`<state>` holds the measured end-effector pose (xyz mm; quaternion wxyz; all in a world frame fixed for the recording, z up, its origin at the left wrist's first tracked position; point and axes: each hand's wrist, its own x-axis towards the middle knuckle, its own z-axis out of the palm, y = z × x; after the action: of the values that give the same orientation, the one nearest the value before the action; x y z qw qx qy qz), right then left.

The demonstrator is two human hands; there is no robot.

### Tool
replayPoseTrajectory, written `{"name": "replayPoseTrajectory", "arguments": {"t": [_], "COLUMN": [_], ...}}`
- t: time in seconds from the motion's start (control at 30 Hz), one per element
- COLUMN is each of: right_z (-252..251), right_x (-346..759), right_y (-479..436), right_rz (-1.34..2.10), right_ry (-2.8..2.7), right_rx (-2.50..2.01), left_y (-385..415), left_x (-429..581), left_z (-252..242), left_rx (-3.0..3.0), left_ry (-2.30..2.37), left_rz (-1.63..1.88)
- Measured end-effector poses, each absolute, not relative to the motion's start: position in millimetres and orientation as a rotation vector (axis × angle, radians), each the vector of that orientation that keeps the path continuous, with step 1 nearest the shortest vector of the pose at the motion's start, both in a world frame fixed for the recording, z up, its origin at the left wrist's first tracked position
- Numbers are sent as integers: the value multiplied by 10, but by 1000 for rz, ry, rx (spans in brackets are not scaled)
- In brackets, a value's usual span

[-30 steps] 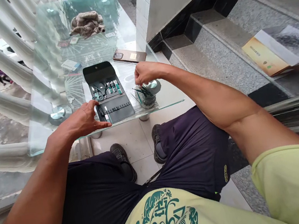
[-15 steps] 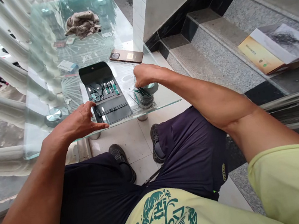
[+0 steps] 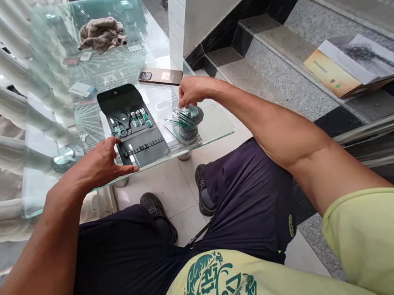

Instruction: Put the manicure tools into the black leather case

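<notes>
An unfolded black manicure case (image 3: pixel 147 150) lies on the glass table. Small scissors (image 3: pixel 118 131) and several green-and-silver nail clippers (image 3: pixel 140 119) sit in its upper half; loops in the lower half stand mostly bare, with a few tools at the left. My left hand (image 3: pixel 104 162) rests at the case's lower left edge, thumb and fingers apart. Slim metal manicure tools (image 3: pixel 185 118) lie in a loose pile right of the case. Just above them my right hand (image 3: pixel 194 89) is closed in a pinch; whatever its fingertips hold is hidden.
A phone (image 3: pixel 161 76) lies behind the tools, near the table's right side. Farther back are a crumpled cloth (image 3: pixel 102 34) and some small cards (image 3: pixel 82 90). White balusters (image 3: pixel 3 103) flank the left; stairs with an open box (image 3: pixel 351 63) rise on the right.
My right hand has lifted slightly off the pile, so more of the tools show. My left hand stays at the case edge. The whole view has shifted a little.
</notes>
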<state>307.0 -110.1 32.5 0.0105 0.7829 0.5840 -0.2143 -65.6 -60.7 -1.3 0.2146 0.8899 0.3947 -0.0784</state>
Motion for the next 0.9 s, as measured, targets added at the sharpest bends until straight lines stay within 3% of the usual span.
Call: {"name": "replayPoseTrajectory", "arguments": {"t": [0.3,0.9], "right_z": [222,5], "right_x": [2959,2571], "right_y": [-1109,-938], "right_rz": [-319,-465], "right_ry": [1868,1945], "right_rx": [2387,2494], "left_y": [-610,-587], "left_x": [-650,-659], "left_z": [-10,-37], "left_rx": [2454,2475], "left_ry": [1107,1071], "left_rz": [-214,-185]}}
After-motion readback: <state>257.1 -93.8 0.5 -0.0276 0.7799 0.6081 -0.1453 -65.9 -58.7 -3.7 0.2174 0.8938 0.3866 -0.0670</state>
